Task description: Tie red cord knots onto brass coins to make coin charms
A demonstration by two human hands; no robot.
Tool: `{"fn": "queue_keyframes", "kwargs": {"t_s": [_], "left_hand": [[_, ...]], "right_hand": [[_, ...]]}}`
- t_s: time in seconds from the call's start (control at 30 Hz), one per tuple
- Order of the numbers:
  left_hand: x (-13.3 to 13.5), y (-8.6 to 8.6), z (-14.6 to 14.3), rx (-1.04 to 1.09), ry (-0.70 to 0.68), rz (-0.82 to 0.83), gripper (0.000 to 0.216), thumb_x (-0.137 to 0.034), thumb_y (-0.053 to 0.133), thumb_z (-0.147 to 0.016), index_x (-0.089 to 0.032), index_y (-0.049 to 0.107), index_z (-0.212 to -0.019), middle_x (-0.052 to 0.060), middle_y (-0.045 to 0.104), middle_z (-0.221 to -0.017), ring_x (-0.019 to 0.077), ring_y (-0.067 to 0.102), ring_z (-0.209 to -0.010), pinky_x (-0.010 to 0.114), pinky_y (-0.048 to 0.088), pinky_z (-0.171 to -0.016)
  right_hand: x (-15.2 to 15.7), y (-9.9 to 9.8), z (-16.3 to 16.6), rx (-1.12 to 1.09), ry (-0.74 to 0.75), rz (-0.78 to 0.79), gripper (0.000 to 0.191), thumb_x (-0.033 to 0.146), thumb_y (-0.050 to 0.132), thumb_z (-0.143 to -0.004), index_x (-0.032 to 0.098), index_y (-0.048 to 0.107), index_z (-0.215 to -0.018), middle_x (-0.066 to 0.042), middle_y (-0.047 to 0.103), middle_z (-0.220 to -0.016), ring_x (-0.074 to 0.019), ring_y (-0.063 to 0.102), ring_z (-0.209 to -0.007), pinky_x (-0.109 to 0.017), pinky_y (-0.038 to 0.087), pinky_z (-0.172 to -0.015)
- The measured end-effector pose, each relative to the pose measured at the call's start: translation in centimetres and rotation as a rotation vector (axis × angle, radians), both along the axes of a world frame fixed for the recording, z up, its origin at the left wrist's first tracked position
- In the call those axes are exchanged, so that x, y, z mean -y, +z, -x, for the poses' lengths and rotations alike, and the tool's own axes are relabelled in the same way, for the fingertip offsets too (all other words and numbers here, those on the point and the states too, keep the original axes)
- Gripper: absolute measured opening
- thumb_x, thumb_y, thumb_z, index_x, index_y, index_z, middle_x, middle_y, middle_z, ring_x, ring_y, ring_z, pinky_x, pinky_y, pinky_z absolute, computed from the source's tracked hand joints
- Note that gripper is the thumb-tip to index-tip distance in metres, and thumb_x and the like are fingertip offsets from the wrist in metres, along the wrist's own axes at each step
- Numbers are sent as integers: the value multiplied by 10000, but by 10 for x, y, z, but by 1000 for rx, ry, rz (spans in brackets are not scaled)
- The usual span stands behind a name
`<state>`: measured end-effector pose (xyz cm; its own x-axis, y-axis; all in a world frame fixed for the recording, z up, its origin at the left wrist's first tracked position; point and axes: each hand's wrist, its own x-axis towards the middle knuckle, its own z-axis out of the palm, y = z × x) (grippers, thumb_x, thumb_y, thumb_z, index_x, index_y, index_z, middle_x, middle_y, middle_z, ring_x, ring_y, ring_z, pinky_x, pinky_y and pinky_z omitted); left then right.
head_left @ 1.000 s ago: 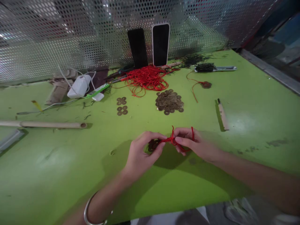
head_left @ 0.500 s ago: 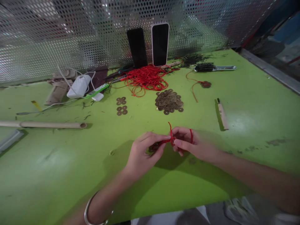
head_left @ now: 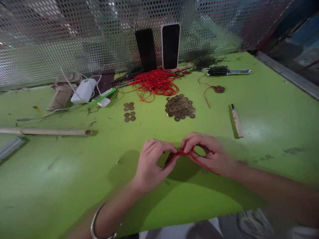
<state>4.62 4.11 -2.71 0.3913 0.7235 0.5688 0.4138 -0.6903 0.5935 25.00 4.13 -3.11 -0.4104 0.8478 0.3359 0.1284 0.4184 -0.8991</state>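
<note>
Bright red is being shared by the braided cord [head_left: 179, 153] and the thread tangle [head_left: 157, 82]. Dull bronze is being shown by the coin pile [head_left: 179, 107], yellow-green by the desk [head_left: 74, 172]. The silvery panel [head_left: 94, 43] is being patterned by rows of round holes.

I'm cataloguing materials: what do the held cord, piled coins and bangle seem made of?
Held red cord: probably textile fibre, finish unclear; thin strand, braid-like section. Piled coins: likely brass or bronze, by their dull brownish tone. Bangle: silver-coloured metal, perhaps plated; its surface gleams.
</note>
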Motion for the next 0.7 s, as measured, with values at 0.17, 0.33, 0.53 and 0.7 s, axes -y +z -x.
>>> {"fn": "queue_keyframes", "kwargs": {"t_s": [0.17, 0.33, 0.53, 0.7], "left_hand": [[-1, 1, -1, 14, 32, -45, 185, -73, 659, -760, -183, 599, -897, -31, 692, -781, 107, 618, -703, 243, 501, -610], [-1, 1, -1, 29, 31, -59, 220, -61, 676, -753, -199, 628, -917, -42, 708, -798, 104, 630, -720, 249, 487, -631], [0, 3, -1, 9, 46, -45, 206, -59, 657, -765, -206, 620, -905, -43, 707, -799, 108, 636, -722, 258, 480, -630], [0, 3, -1, 3, 48, -45, 253, -54, 655, -765, -207, 609, -960, -40, 707, -815, 106, 628, -717, 254, 477, -623]], "right_hand": [[0, -2, 1, -12, -6, -19, 130, 109, 571, -849, 220, 619, -895, -40, 650, -902, -141, 630, -821, -269, 506, -705], [2, 0, 2, -45, -27, 53, 156, 135, 541, -879, 246, 575, -983, -21, 641, -899, -132, 626, -823, -250, 522, -705], [3, 1, 3, -65, -37, 126, 204, 165, 544, -893, 249, 523, -1078, -25, 624, -963, -106, 623, -806, -224, 529, -726], [5, 2, 2, -61, -57, 179, 118, 205, 545, -906, 236, 552, -1020, -20, 620, -902, -106, 610, -766, -226, 517, -699]]}}
